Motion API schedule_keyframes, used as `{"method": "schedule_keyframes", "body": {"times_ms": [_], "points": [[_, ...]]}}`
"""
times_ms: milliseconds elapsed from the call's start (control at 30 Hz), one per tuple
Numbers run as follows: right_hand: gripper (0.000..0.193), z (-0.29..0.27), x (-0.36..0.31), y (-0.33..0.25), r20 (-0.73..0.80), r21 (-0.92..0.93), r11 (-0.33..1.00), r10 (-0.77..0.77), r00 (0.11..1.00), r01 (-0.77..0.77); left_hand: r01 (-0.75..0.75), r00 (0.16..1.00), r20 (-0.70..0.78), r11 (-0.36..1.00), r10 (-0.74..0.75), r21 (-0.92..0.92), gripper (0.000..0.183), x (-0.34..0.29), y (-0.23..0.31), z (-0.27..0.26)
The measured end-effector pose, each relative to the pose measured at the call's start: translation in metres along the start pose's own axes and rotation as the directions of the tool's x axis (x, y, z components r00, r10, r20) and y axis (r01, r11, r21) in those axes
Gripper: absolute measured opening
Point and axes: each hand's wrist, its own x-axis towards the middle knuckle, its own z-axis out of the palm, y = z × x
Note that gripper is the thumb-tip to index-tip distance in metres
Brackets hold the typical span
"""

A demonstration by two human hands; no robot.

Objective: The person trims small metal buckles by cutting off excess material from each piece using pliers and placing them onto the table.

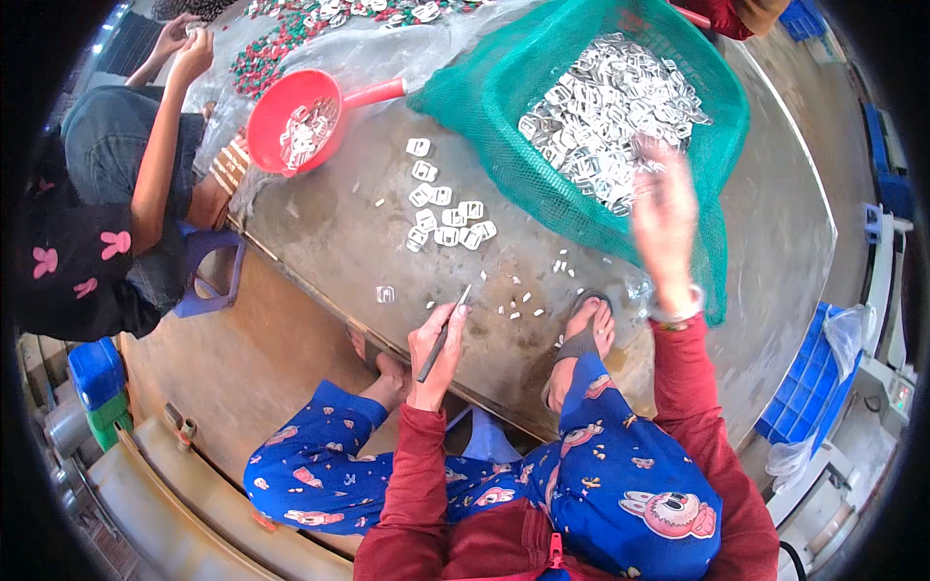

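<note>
My left hand (pixel 438 349) is closed around a slim knife (pixel 432 356) with a dark handle and a pointed metal tip, held low over the table. My right hand (pixel 666 218) reaches over the near rim of a basket lined with green netting (pixel 513 160); motion smears its fingers. A heap of small white pieces with cut-out middles (pixel 605 111) fills that basket. More such white pieces (pixel 447 235) lie loosely grouped on the table to the left of the basket. A single piece (pixel 385 294) rests apart, near the table's front edge.
A red scoop (pixel 259 126) with some white pieces stands at the far left. Small white scraps (pixel 515 312) lie by my foot on the grey table (pixel 339 232). Red and green bits (pixel 260 60) cover the back. Another person's hands (pixel 189 48) work at the left.
</note>
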Motion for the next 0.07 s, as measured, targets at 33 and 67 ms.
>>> {"method": "schedule_keyframes", "body": {"times_ms": [33,67], "points": [[0.033,0.019,-0.013,-0.005,0.222,0.012,0.99,-0.14,0.965,0.141,0.002,1.0,-0.013,1.0,-0.002,0.005,0.024,-0.001,-0.001,0.0],[0.034,0.052,-0.03,0.004,0.49,0.242,0.97,-0.156,0.858,0.038,0.0,1.0,-0.02,1.0,0.0,0.005,0.024,-0.002,-0.005,0.004]]}}
